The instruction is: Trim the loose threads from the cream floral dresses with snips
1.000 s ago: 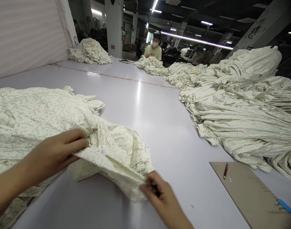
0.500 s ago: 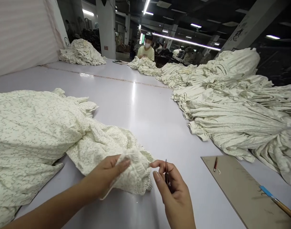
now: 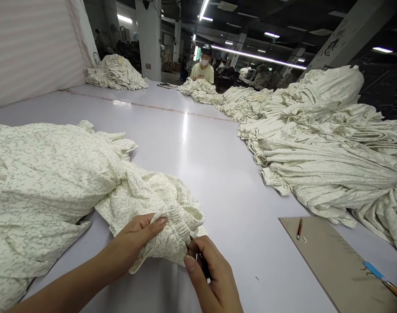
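On the near tabletop (image 3: 218, 174), pale sprigged garment (image 3: 146, 191) runs left-to-right, gathered end (image 3: 176, 219) rightward; left hand (image 3: 138, 239) pinches it, right hand (image 3: 216, 274) curls round dark snips (image 3: 204, 264) pointing up-left.

Pale, glossy tabletop (image 3: 224, 182) under patterned cloth
At left lies a sprig-patterned garment heap (image 3: 51, 165); a long, folded cloth pile (image 3: 329, 161) lines the right side, and a smaller cloth mound (image 3: 117, 74) sits far left. A brown board (image 3: 335, 261) lies near right; a thin reddish line (image 3: 149, 105) crosses the far part.
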Tool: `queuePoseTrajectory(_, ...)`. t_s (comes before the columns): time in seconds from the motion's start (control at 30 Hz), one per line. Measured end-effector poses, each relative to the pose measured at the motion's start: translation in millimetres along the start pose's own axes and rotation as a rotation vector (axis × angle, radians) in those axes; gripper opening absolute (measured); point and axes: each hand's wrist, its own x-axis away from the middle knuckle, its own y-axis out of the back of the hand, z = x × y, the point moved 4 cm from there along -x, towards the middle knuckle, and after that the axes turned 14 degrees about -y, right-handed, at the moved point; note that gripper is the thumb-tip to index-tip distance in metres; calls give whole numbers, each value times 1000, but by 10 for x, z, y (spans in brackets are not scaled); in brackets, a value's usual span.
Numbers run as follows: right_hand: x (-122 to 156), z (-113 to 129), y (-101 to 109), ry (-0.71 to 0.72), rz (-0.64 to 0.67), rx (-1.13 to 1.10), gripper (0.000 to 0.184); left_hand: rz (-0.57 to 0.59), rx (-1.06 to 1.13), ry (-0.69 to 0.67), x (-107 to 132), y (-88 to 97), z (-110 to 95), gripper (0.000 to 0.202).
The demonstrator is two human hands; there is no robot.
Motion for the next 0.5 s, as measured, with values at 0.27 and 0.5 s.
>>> queuePoseTrajectory(0.27, 32, 78, -41, 95, -46, 154, 17, -47, -231, -94, 78, -31, -112, 29)
queuePoseTrajectory(0.5, 71, 74, -128, 163, -201, 407, 16, 47, -457, -241, 96, -111, -121, 31)
